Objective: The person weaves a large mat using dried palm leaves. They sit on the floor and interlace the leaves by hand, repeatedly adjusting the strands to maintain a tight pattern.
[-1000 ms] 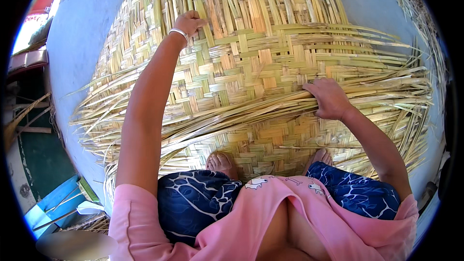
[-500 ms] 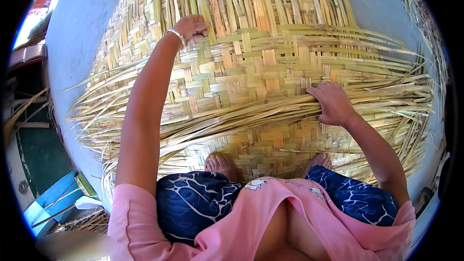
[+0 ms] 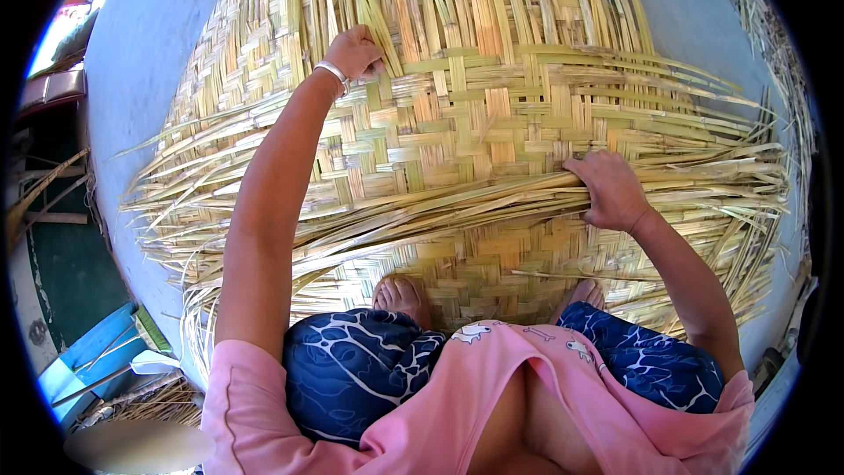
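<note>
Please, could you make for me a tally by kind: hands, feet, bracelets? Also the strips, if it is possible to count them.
Hands: 2 (left hand, right hand)
Feet: 2 (left foot, right foot)
Bracelets: 1 (pale bracelet, left wrist)
Total: 5
The strips overlap too much to count, so they are left out.

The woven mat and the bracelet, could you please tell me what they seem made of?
Woven mat: seemingly split cane or reed, natural and unpainted, judging by its flat, streaky, yellowish strips. Bracelet: pale, smooth, possibly metal or plastic; too small to tell.
</note>
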A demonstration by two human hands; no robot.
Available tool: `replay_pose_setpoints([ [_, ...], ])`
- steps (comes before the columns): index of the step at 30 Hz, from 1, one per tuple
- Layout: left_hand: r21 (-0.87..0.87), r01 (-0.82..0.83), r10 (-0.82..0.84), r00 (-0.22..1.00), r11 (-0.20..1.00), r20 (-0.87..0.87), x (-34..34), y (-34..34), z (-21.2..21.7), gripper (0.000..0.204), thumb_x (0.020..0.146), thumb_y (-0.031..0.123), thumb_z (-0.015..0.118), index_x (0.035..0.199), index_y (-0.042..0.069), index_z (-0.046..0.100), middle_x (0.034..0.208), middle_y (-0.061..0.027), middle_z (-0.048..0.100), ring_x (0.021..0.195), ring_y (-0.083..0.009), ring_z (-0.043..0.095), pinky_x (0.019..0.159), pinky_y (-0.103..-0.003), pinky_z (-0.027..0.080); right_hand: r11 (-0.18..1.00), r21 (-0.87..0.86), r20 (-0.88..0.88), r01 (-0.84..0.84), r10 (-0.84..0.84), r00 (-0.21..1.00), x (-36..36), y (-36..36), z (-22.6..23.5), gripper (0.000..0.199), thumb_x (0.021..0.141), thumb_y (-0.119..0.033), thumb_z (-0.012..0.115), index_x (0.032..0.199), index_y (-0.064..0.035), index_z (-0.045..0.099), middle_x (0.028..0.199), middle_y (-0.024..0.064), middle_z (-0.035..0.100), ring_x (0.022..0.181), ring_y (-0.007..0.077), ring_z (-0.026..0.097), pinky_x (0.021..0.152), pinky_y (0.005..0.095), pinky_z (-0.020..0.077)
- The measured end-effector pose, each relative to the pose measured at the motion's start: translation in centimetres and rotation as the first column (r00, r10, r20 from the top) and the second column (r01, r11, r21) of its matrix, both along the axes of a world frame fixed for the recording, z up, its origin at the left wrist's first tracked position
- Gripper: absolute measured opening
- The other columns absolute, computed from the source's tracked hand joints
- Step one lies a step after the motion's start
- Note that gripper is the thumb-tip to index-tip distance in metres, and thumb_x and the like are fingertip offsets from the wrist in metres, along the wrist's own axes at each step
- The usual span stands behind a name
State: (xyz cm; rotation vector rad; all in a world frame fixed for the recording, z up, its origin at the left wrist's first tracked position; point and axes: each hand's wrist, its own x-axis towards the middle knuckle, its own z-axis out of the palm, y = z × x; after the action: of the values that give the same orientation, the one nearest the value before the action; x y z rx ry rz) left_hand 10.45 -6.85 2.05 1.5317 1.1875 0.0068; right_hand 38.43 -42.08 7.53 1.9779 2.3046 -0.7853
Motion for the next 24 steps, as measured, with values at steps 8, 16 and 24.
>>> replay_pose_setpoints([
  [8, -0.108, 0.003, 0.014, 0.987, 0.994, 0.158, -0.9, -0.2, -0.1, 0.015, 0.080, 0.015, 0.066, 0.088, 0.005, 0.057, 0.077, -0.0014, 0.059, 0.068, -0.0093, 0.056, 0.058, -0.020, 0.046, 1.000, -0.007, 0.000, 0.000, 0.000, 1.000, 0.0, 0.0, -0.1, 0.063, 0.052, -0.014, 0.070, 0.112, -0.0103, 0.052, 0.086, 0.0097, 0.051, 0.086, 0.0291, 0.051, 0.077, 0.0385, 0.0400],
  [16, 0.559, 0.274, -0.119, 0.947, 0.782, -0.297, 1.8, -2.7, -1.2, 0.029, 0.075, 0.024, 0.069, 0.084, 0.000, 0.055, 0.069, -0.0115, 0.058, 0.064, -0.0247, 0.055, 0.062, -0.035, 0.045, 1.000, 0.014, -0.030, 0.017, -0.017, 0.999, -0.1, -0.2, 0.2, 0.060, 0.053, -0.013, 0.070, 0.110, -0.0100, 0.053, 0.087, 0.0099, 0.052, 0.085, 0.0297, 0.052, 0.077, 0.0388, 0.0402],
  [24, 0.699, 0.169, 0.045, 0.960, 0.695, -0.277, 2.5, -4.2, -1.4, 0.048, 0.080, 0.027, 0.064, 0.117, 0.003, 0.045, 0.095, -0.0213, 0.059, 0.090, -0.0379, 0.058, 0.079, -0.043, 0.047, 0.997, 0.073, -0.030, 0.001, 0.001, 1.000, 0.5, -0.9, -0.4, 0.053, 0.057, -0.012, 0.066, 0.109, -0.0102, 0.053, 0.083, 0.0091, 0.054, 0.084, 0.0295, 0.052, 0.074, 0.0397, 0.0402],
])
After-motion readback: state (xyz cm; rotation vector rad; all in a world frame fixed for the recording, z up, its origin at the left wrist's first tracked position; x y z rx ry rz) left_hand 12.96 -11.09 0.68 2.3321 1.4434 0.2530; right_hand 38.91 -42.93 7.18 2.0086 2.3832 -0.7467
